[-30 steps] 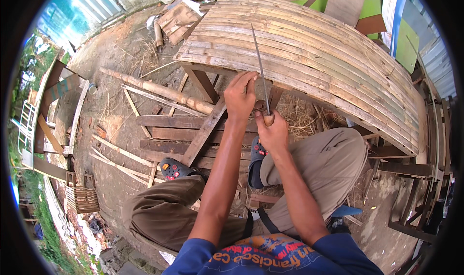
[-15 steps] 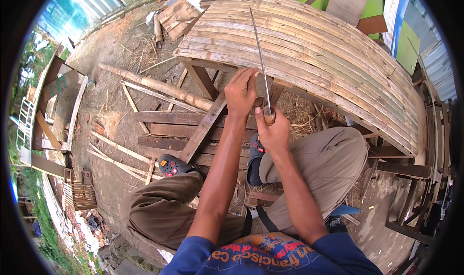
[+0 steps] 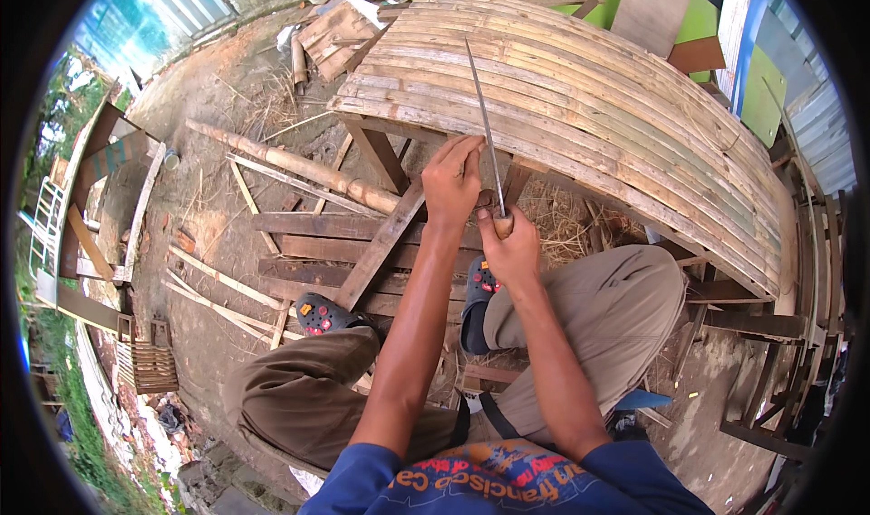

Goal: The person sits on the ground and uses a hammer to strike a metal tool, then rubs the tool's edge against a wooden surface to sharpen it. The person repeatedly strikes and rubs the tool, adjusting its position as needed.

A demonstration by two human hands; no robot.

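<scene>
My right hand (image 3: 512,248) is closed around the short wooden handle of a long, narrow blade (image 3: 483,107), seen nearly edge-on, which points away from me and tapers to a tip. Just left of the blade is my left hand (image 3: 453,178), its fingers bent and pressed together near the lower part of the blade. Whether those fingertips touch the metal or pinch something small, I cannot tell. Beyond both hands stands a slatted bamboo bench (image 3: 562,80), with the blade's far part showing in front of its top.
Dark wooden planks (image 3: 326,243) lie on the ground between my feet and the bench. A bamboo pole (image 3: 290,160) and thin strips (image 3: 227,308) are to the left. A slatted wooden crate (image 3: 147,363) sits at far left. My knees are bent on either side.
The blade's tip has dipped a little toward me, and the blade looks shorter in view. Both hands stay in nearly the same place with the same hold.
</scene>
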